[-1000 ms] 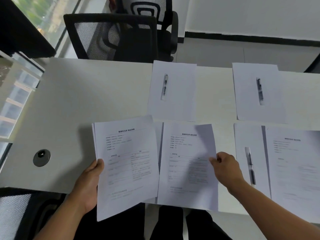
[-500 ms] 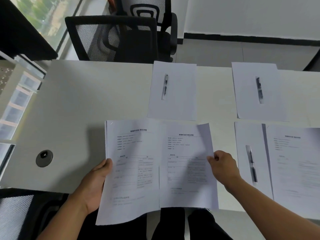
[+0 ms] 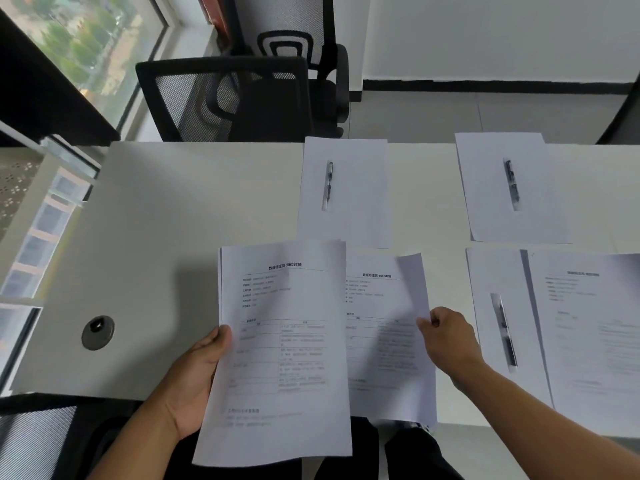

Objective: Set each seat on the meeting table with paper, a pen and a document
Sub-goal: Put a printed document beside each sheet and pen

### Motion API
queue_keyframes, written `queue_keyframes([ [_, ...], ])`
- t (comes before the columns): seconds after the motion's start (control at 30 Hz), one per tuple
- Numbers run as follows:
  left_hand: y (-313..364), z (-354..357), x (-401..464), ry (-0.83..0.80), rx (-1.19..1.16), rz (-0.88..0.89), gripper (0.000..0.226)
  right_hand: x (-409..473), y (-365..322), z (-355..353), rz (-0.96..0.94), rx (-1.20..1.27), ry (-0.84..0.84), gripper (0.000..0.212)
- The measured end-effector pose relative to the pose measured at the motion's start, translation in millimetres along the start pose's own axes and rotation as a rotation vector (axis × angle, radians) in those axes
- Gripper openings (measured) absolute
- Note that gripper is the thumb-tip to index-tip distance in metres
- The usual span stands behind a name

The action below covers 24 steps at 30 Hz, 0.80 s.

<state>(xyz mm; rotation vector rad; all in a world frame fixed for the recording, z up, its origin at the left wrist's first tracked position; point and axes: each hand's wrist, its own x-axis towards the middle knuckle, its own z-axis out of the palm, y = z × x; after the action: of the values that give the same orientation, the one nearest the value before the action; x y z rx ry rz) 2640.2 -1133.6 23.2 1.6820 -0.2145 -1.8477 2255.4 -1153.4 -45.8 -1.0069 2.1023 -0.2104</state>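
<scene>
Right hand grip: the right hand is pinching the right edge of a single printed document, which is lying partly on the meeting table at the near seat.
Left hand grip: the left hand is holding the remaining stack of documents by its left edge, the stack overlapping the single sheet's left side.
Long axis: both are running away from the person, towards the far edge.
Direction from grip: the single sheet is extending leftward from the right hand.
Far seats: two blank papers, each carrying a pen, are lacking documents.
Nearer hand: judging by position, the left is holding the supply and the right is doing the placing.
</scene>
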Motion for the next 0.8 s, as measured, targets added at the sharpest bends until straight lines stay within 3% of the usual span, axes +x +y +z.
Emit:
queue_keyframes([
  [0.37, -5, 12, 2, -0.052, 0.001, -0.004, 0.039, 6, 4, -2, 0.03, 0.004, -0.026, 0.033],
  [0.6, -5, 32, 9, -0.104, 0.035, -0.039, 0.041, -13, -4, -23, -0.01, 0.094, 0.114, 0.019],
  [0.73, -3, 57, 14, -0.182, 0.054, -0.053, 0.044, -38, -26, -34, -0.097, 0.299, -0.087, 0.039],
  [0.8, -1, 71, 16, -0.224, 0.067, -0.06, 0.045, -50, -33, -37, -0.055, 0.476, -0.24, 0.053],
])
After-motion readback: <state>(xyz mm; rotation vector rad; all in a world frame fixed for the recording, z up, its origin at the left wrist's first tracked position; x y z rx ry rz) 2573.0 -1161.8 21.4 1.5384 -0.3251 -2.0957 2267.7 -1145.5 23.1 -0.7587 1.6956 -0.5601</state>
